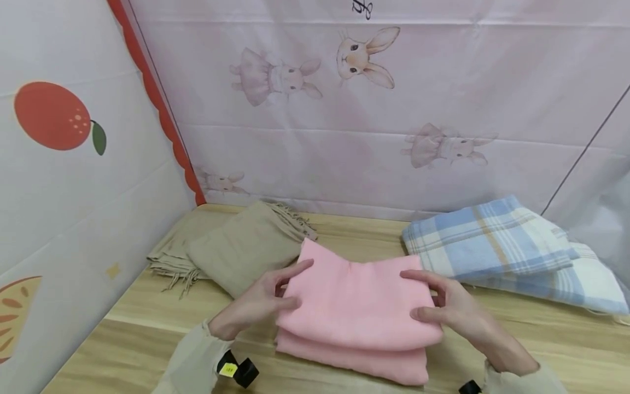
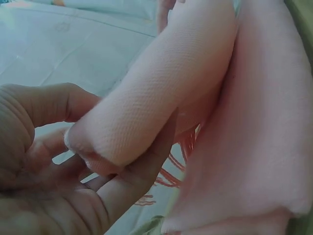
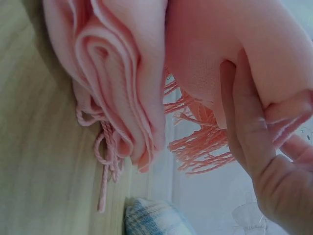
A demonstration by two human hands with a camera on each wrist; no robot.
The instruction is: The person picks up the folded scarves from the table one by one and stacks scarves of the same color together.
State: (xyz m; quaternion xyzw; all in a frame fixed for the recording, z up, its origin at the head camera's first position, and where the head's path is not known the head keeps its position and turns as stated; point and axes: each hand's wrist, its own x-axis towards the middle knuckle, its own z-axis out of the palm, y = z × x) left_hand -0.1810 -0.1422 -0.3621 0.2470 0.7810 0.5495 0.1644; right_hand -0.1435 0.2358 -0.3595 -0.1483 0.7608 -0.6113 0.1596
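A pink fringed scarf (image 1: 354,312), folded into layers, lies on the wooden table in front of me. My left hand (image 1: 263,298) grips the left edge of its upper layer, thumb on one face and fingers on the other. At the opposite edge my right hand (image 1: 453,303) pinches the same layer. Both wrist views show the upper layer (image 2: 146,93) lifted apart from the lower fold. In the right wrist view, twisted tassels (image 3: 205,147) hang between the layers, and the lower fold (image 3: 107,73) shows its rolled side.
A folded beige fringed scarf (image 1: 246,246) lies at the back left. At the back right is a blue and white plaid blanket (image 1: 487,241), also folded. The wooden table (image 1: 147,350) meets printed cloth walls (image 1: 320,180) behind and at the left.
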